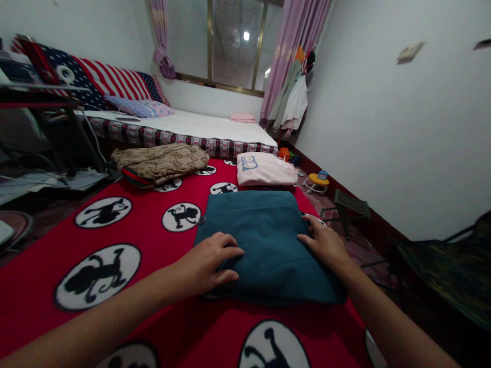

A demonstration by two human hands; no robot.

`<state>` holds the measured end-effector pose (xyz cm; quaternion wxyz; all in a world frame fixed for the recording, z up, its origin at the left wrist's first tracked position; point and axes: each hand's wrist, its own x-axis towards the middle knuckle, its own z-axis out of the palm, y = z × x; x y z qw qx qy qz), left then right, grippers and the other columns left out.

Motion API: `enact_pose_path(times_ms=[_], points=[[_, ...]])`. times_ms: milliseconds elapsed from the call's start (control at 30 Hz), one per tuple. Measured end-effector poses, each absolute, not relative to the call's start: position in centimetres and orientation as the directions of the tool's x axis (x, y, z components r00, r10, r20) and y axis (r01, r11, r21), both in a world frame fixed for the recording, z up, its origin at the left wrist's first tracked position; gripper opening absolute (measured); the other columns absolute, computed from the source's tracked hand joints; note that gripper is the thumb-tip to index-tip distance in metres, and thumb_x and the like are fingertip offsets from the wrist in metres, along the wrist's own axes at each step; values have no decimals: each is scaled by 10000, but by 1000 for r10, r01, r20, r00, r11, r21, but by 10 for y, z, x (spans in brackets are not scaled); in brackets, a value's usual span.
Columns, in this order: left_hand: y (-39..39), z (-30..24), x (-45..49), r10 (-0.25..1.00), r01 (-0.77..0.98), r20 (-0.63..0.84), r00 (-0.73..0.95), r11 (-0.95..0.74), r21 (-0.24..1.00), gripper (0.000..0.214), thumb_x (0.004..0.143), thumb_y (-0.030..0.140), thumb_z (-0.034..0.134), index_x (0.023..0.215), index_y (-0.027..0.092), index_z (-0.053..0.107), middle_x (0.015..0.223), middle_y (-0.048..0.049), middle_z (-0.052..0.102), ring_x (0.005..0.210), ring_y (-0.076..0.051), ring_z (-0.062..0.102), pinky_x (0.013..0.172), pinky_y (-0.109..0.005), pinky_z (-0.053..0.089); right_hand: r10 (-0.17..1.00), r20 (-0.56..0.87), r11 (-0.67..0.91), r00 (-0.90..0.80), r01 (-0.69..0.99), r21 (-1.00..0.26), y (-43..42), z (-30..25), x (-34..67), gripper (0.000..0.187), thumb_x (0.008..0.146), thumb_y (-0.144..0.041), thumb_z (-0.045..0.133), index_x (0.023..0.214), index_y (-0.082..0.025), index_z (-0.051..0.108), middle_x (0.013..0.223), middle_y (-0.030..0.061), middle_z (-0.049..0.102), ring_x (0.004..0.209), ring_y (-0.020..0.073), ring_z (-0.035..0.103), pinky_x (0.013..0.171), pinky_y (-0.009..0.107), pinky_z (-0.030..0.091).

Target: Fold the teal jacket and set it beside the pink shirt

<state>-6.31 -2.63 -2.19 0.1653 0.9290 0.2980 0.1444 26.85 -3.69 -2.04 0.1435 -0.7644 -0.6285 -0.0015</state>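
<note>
A folded teal garment [264, 240] lies on a red blanket [153, 245] printed with black monkey figures in white circles. My left hand [209, 263] rests on the garment's near left part, fingers curled around its edge. My right hand [324, 243] lies flat against the garment's right edge, fingers spread. Beyond the teal garment sits a folded pale pink garment [264, 169] with a blue print. A crumpled beige patterned cloth [163, 161] lies on the blanket at the far left.
A mattress [199, 125] with a white sheet, flag-patterned pillows [103, 79] and a small pink folded item stands under the window. A dark stand [57, 128] with cables is at left. Clothes hang by the pink curtain [295, 99]. A small green stool [349, 204] and a yellow toy stand on the floor right.
</note>
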Motion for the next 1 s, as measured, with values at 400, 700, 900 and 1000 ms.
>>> enact_pose_path(times_ms=[400,700,900,1000], points=[[-26,-17,-67,456,307,112,883,-741,597,218,830,65,537,808,210,699,855,-21,669,833,-143,606,740,-222,453,892,365,13,268,791,-612,-72,-21,281,274,802,-447,547,820,-214,691,819,41,721,776,217,660,712,302,470],[35,-24,-97,826,649,407,390,-560,515,240,823,267,553,1005,194,691,1028,-75,663,967,-226,615,888,-354,470,975,174,-76,139,942,-327,-43,-17,292,168,755,-337,616,853,-250,720,877,32,729,758,214,654,681,304,464],[57,-53,-98,844,675,403,355,-529,513,345,815,395,586,1066,181,686,1093,-104,651,1057,-258,597,964,-407,459,935,242,-148,261,904,-402,23,-19,276,369,774,-378,639,1053,-138,661,950,109,711,845,232,649,729,305,459],[51,-55,-86,798,647,431,421,-597,474,376,810,434,622,1098,201,689,1214,-112,612,1156,-279,553,1024,-443,422,920,309,-97,242,902,-420,34,-26,276,245,771,-358,615,901,-159,672,853,78,698,781,217,631,694,299,438]])
